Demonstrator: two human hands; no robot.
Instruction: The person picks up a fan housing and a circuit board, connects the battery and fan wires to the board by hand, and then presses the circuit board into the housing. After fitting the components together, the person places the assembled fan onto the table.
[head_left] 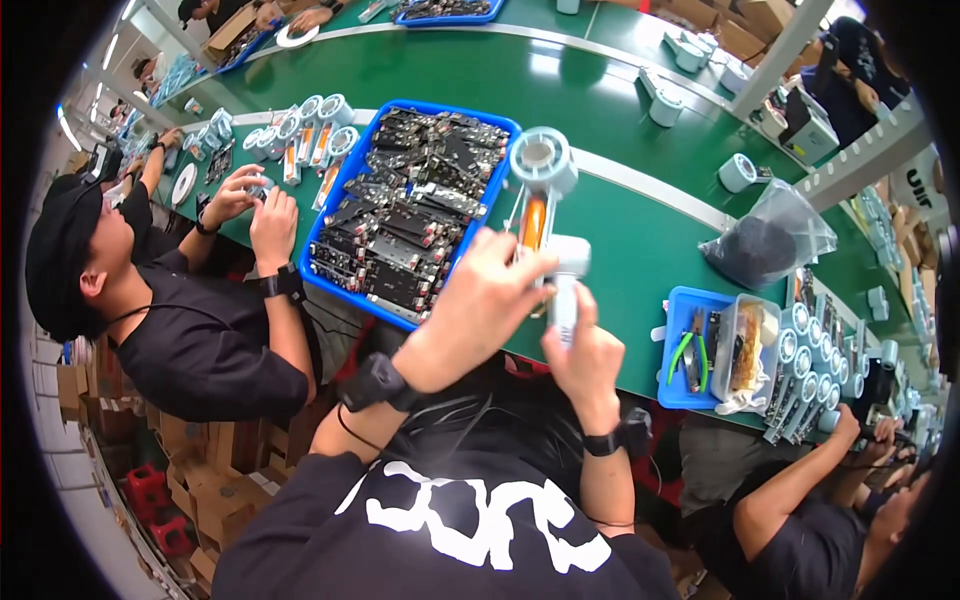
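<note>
Over the front edge of the green table, my left hand point(475, 315) is closed around the lower end of a pale blue handheld fan body point(543, 165). Its round, ribbed head points away from me, and an orange cylindrical cell point(533, 222) shows in its open handle. Just right of it, a pale handle-shaped piece point(563, 308) with a wider head stands in the closed fingers of my right hand point(587, 355). My left fingertips meet or overlap this piece; whether they touch it I cannot tell. Left of my hands lies a blue tray point(318, 268) heaped with black circuit boards.
At right, a blue bin point(680, 398) holds green-handled pliers point(688, 360) beside a clear container point(770, 352). Behind stands a plastic bag of dark contents point(765, 245). More fan parts point(805, 360) lie in rows. Co-workers sit on both sides: one at left point(195, 340), another at right point(800, 510).
</note>
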